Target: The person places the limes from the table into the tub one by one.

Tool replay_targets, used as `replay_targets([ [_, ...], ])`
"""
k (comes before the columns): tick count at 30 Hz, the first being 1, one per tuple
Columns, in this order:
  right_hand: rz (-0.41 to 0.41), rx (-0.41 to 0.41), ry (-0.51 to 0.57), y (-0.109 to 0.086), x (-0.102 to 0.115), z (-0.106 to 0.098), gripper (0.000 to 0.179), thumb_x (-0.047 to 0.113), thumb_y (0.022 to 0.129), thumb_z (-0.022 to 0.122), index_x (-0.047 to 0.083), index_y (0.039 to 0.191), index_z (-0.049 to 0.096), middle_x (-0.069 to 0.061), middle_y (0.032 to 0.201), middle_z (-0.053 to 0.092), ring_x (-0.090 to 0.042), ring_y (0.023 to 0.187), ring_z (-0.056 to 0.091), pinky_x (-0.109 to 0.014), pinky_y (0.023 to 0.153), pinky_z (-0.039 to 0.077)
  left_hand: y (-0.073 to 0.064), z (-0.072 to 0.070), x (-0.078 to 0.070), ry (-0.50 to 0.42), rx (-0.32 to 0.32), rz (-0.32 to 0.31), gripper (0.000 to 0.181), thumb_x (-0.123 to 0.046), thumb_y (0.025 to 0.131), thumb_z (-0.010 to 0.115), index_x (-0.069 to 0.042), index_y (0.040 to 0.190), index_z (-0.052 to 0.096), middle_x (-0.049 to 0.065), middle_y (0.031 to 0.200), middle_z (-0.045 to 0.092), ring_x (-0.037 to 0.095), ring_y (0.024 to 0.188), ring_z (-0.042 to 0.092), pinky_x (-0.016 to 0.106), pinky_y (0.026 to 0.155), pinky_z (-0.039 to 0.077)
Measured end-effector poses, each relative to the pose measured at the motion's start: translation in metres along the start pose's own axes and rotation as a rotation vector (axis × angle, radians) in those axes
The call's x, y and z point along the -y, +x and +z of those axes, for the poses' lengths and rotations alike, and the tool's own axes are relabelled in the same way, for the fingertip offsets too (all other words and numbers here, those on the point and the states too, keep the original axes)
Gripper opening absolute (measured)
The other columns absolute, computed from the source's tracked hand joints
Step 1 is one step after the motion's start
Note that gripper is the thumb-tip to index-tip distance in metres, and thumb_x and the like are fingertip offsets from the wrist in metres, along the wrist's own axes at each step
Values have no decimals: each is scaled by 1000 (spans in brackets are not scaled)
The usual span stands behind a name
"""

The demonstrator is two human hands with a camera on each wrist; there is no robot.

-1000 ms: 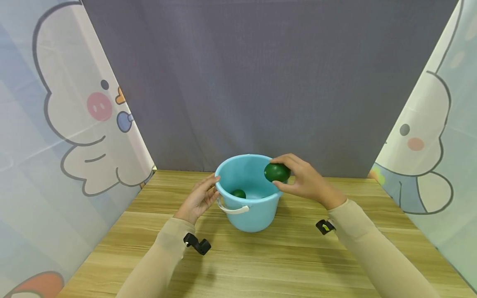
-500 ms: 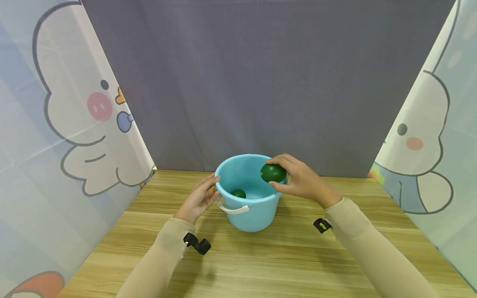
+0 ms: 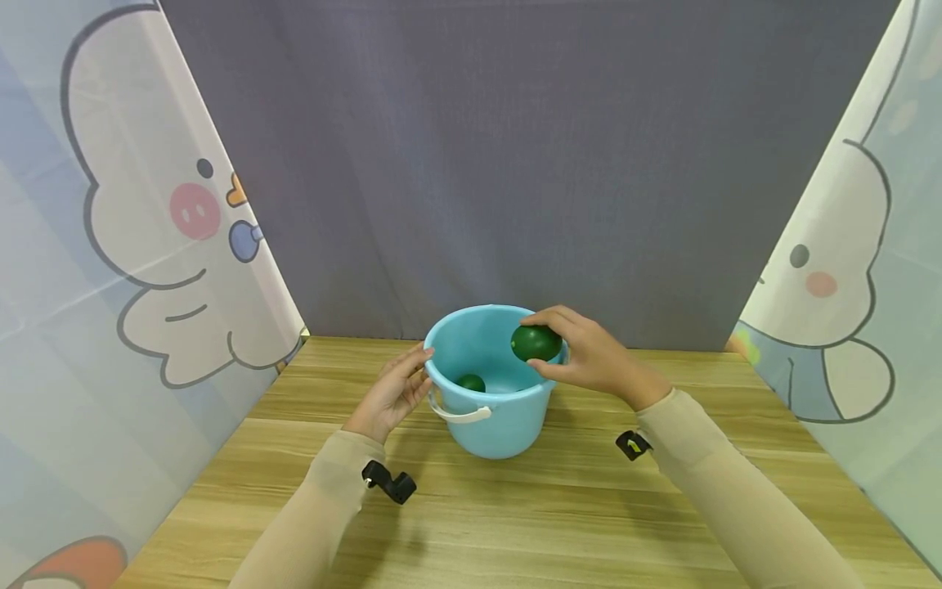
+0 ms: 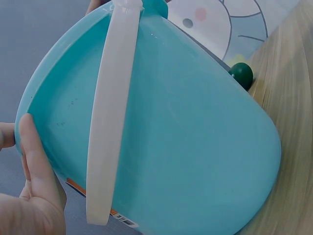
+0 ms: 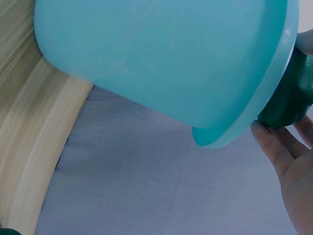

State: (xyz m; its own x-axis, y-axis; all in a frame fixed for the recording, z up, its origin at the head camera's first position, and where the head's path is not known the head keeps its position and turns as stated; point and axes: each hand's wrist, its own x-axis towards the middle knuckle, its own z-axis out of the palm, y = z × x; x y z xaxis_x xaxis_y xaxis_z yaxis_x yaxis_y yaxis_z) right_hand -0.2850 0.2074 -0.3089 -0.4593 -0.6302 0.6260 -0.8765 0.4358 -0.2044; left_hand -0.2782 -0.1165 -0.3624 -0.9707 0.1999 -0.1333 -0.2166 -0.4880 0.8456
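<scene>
A light blue bucket point(image 3: 495, 427) with a white handle point(image 3: 464, 415) stands upright on the wooden table. My left hand point(image 3: 392, 394) grips its rim on the left side, thumb and fingers around the edge. In my right hand point(image 3: 599, 360), held between thumb and fingers, is a glossy dark green avocado point(image 3: 535, 343) with a pale stem spot. It is over the bucket's mouth at the right rim, and in the right wrist view the avocado point(image 5: 288, 98) shows just beyond the rim. Another green fruit point(image 3: 471, 383) lies inside the bucket, partly hidden by the front rim.
A round green thing point(image 4: 242, 76) sits on the table past the bucket in the left wrist view. The table point(image 3: 515, 523) reaches back to a grey curtain point(image 3: 478, 164). Cartoon-printed cloths point(image 3: 132, 204) hang at both sides.
My right hand has moved a little to the left with the avocado, further over the bucket's mouth. The left hand and the bucket have stayed where they were.
</scene>
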Motion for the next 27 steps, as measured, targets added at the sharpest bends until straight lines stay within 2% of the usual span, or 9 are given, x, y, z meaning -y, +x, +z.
replay_targets([
  [18,19,23,3,3,1,5,55,23,85,83,6,131,59,-6,122,60,-16,103,60,-33,83,60,-1,-1,-1,-1,-19,10,50,-12,101,63,-7,147,44,5,101,58,5,70,62,9,59,56],
  [22,11,17,3,3,2,6,54,23,85,83,6,131,60,-6,122,61,-18,107,60,-37,87,59,0,-1,-1,-4,-36,9,49,-11,100,63,-7,146,46,4,98,59,5,69,62,10,59,56],
  [27,0,-4,-2,2,-1,7,51,15,84,83,5,129,61,-7,125,62,-22,111,60,-43,89,59,-1,-2,-2,5,-29,4,47,-12,102,61,-8,146,46,5,102,59,5,70,62,9,58,56],
])
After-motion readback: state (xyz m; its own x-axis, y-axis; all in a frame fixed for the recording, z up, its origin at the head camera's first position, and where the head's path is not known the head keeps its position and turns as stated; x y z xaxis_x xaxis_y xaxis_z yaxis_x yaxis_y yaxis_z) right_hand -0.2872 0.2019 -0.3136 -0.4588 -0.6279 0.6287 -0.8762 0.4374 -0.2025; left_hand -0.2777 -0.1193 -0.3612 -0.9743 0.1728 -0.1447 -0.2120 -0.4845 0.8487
